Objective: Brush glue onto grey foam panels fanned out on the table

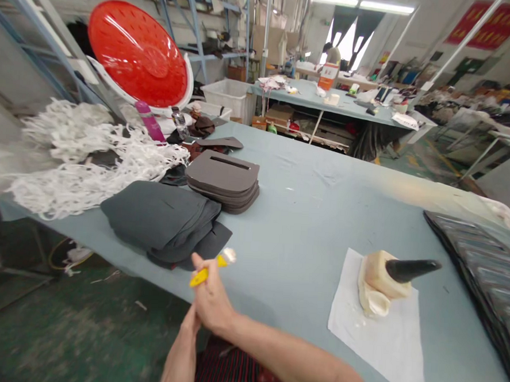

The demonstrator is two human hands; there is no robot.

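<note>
Pale blue covers the broad table (296, 216) before you. From your hands, a dark cloth pile (161, 214) lies at about ten o'clock, a white sheet (394, 352) at three, and a stack of grey pieces (221, 171) at twelve. On the sheet rests a cream pot (377, 273). Your left hand (192, 320) touches your right hand (210, 296); its finger spread cannot be told. Your right pinches a yellow brush (199, 277), its whitish tip toward two.
</note>
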